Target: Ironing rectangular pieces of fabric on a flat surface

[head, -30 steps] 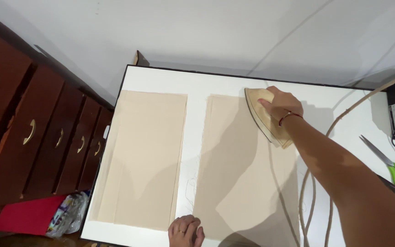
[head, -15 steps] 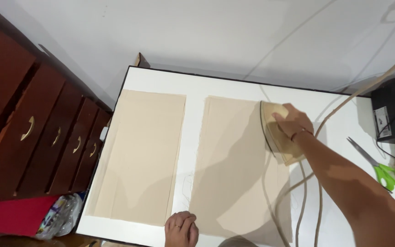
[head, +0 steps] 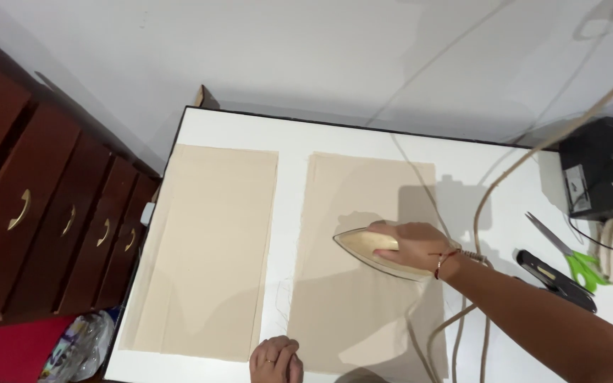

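Iron (head: pixel 377 252) lies flat on the right cloth (head: pixel 363 284), its long axis running across the table, pointed tip toward the left cloth (head: pixel 214 248). Its body is smooth, pale gold and boat-shaped. The right hand (head: pixel 416 247) is closed around its handle. The left hand (head: pixel 276 360) rests curled at the right cloth's near edge, pressing it down. Both cloths are beige, matte rectangles on the white table (head: pixel 289 142). A tan cord (head: pixel 491 191) trails off to the right.

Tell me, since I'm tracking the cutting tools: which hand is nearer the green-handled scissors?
Right. The right hand grips the iron, left of the scissors; the left hand presses the cloth's near edge, farther off.
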